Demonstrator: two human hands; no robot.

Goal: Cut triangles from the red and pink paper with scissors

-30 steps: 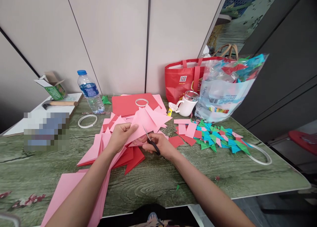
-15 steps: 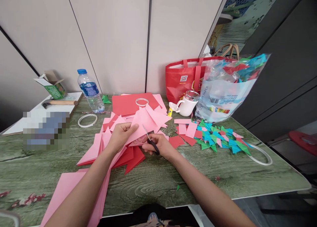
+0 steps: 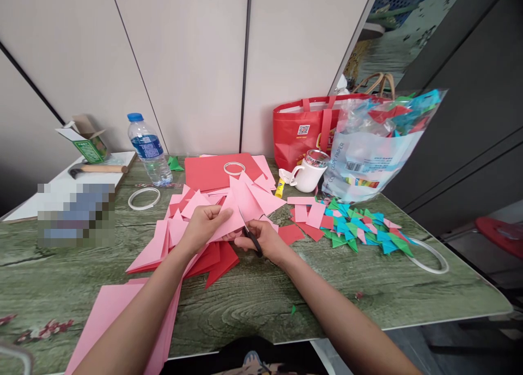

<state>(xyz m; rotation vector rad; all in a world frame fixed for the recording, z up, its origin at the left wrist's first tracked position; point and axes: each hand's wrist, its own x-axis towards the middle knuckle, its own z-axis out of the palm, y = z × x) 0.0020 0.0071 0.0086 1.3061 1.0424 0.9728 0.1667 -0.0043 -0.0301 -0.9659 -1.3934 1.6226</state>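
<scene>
Head view. My left hand [image 3: 203, 226] pinches a pink sheet [image 3: 241, 209], fingers clamped on its near-left edge, thumb on top. My right hand [image 3: 261, 240] is closed around the black handles of the scissors [image 3: 250, 234]; the blades are partly apart and bite into the sheet's near edge, just beside my left fingertips.

Progress, judged from the layout: this cut is only begun, with most of the sheet beyond the blades uncut. Cut pink and red pieces [image 3: 192, 239] lie heaped under and left of the scissors on the tabletop [image 3: 253, 298]. A pile of small green, blue and pink triangles [image 3: 359, 228] lies to the right of the scissors. Uncut stock remains: a red sheet stack [image 3: 212, 173] beyond the scissors, pink sheets [image 3: 118, 315] near-left.
</scene>
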